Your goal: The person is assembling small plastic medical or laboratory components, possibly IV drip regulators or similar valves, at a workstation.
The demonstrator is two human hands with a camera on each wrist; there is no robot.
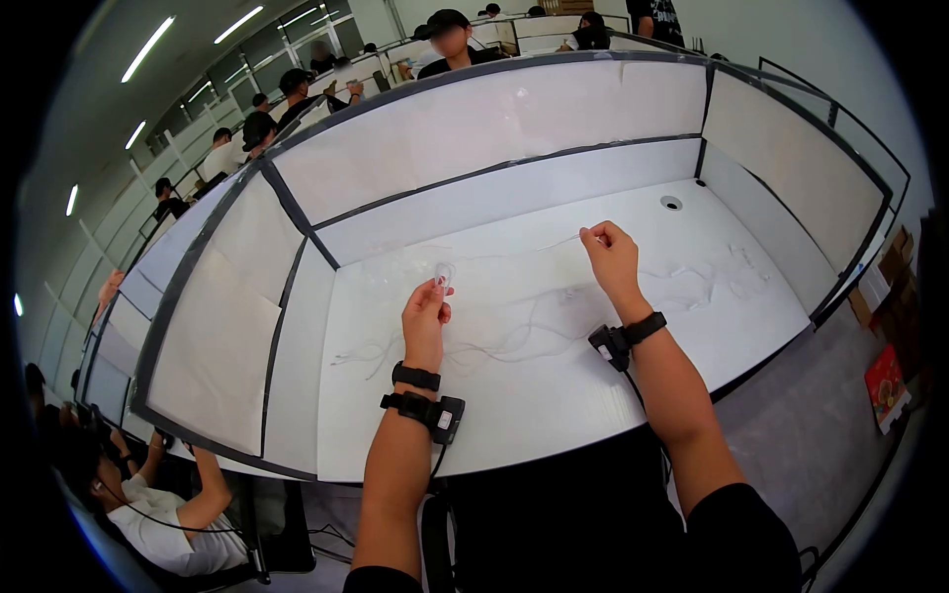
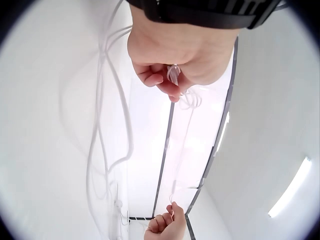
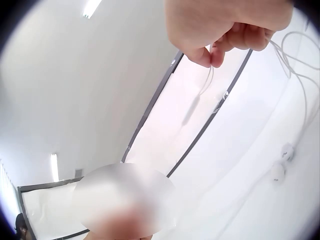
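My left hand [image 1: 425,311] pinches a coiled part of a thin white cable [image 2: 191,101] above the desk, with a small clear piece [image 2: 173,74] between its fingers. From the coil, one strand stretches across to my right hand [image 1: 611,259], raised above the desk on the right. There the thumb and forefinger pinch two fine strands, which join at a slim white sleeve [image 3: 191,111], like the split of an earphone cord. In the right wrist view the left hand is blurred.
More white cables [image 1: 514,354] lie loosely tangled on the white desk [image 1: 554,405], with others [image 1: 692,285] to the right. Two small white end pieces [image 3: 278,171] show below the right hand. Pale partition panels [image 1: 494,128] enclose the desk's back and sides. Other people sit beyond.
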